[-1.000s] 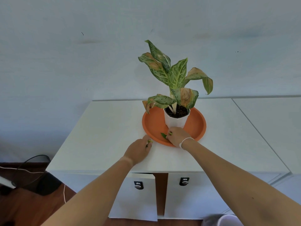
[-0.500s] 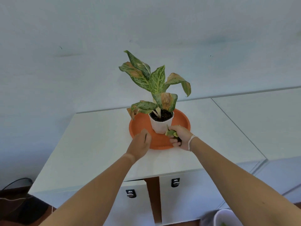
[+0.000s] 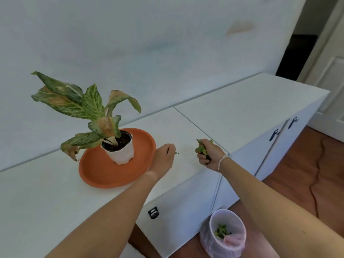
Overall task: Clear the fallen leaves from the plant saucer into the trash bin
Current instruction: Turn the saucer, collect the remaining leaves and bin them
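An orange plant saucer (image 3: 104,174) sits on the white cabinet top and carries a white pot (image 3: 122,153) with a leafy plant (image 3: 89,110). No loose leaves show on the bare part of the saucer. My right hand (image 3: 209,156) is fisted around a bunch of green fallen leaves (image 3: 202,148), above the cabinet's front edge, right of the saucer. Just past the saucer's right rim, my left hand (image 3: 164,158) has its fingers curled, with a small green leaf tip (image 3: 176,153) poking out. On the floor stands the trash bin (image 3: 226,244), lined with a pink bag, some leaves inside.
The white cabinet top (image 3: 242,112) stretches right to a corner near a doorway (image 3: 296,53). Cabinet doors with dark handles (image 3: 273,135) face the wooden floor (image 3: 307,175). A dark cable (image 3: 316,175) runs across the floor to the right of the bin.
Both hands have left the saucer and moved right with leaves in them. My view has swung right and down, bringing the trash bin and doorway into sight.
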